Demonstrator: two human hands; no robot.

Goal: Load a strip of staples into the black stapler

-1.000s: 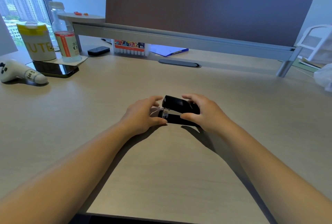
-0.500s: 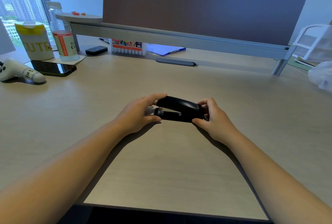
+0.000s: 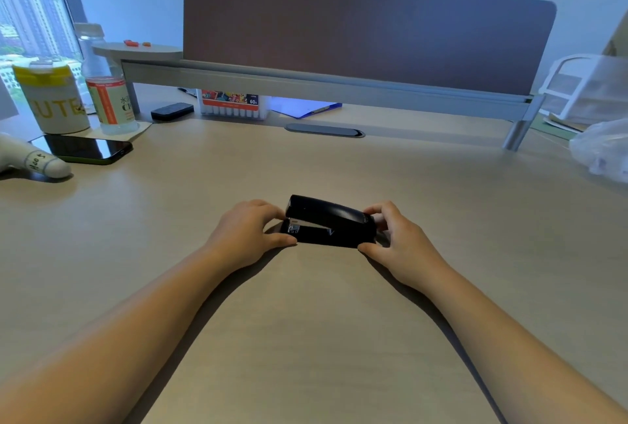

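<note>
Stapler (image 3: 331, 221) held on desk (image 3: 306, 338)
Its ends are pinched by curled fingers of left hand (image 3: 246, 235) and right hand (image 3: 402, 243).

Black stapler (image 3: 331, 221), pale wood-grain desk (image 3: 306, 338), brown partition panel (image 3: 356, 29), yellow-lidded white cup (image 3: 51, 97)

Both bare forearms reach forward and converge. The left hand (image 3: 246, 231) curls inward, thumb extended (fingers bent). The right hand (image 3: 399, 242) mirrors it, fingertips pinched.
</note>
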